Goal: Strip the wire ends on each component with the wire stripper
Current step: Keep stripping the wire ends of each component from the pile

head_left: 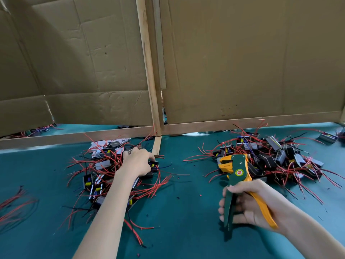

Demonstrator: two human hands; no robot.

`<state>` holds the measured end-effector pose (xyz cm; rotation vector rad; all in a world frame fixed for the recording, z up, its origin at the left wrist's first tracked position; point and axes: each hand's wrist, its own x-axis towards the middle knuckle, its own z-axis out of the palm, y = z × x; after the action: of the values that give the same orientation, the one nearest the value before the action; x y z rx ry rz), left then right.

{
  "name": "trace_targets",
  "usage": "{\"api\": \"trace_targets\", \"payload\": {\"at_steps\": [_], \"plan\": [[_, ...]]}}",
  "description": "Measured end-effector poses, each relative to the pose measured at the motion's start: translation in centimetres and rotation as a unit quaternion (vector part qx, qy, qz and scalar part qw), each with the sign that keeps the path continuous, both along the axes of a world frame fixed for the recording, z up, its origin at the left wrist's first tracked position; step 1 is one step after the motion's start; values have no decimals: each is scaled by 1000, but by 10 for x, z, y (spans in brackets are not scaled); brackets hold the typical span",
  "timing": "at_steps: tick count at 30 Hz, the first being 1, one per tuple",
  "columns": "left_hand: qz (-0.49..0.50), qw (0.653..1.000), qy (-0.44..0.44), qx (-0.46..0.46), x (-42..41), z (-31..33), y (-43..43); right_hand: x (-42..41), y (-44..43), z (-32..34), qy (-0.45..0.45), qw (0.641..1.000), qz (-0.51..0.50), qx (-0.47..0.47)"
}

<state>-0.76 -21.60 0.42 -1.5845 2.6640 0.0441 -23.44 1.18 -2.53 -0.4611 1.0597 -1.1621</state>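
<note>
Brown cardboard panels [242,62] on a pale wooden frame [147,62] wall off the back of a teal table [186,221], where a person works with 2 bare hands.

2 heaps of small black-and-silver components, each trailing thin red and black wires, lie on the cloth. The left pile [104,165] sits just in front of the frame's centre post; the right pile [276,156] spreads well apart from it, toward the table's right edge. A bundle of loose red wires [13,206] lies alone at the far left.

The wire stripper [237,171] is held above the table in front of the right pile, head tilted up and away from the person. Its body is dark green with a round red-and-green badge, its nose and 1 handle are orange-yellow, and the other handle is green. The handles stand spread apart.

The right hand [248,204] is wrapped round both handles, thumb on top and fingers curled under the green one.

The left hand [137,161] reaches into the right edge of the left pile, fingers curled down on a black component [153,166] with a blue-and-yellow part.
</note>
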Motion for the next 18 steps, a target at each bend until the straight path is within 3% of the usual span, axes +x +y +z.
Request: {"api": "trace_targets", "payload": {"at_steps": [9, 14, 18], "plan": [[-46, 988, 77, -129, -10, -1, 7, 1, 0, -2, 3, 1000, 8, -4], [-38, 996, 26, -82, -15, -12, 10, 1, 0, -2, 12, 1000, 12, -4], [-70, 993, 76, -57, -23, -13, 15, 3, 0, -1, 15, 1000, 7, -2]]}}
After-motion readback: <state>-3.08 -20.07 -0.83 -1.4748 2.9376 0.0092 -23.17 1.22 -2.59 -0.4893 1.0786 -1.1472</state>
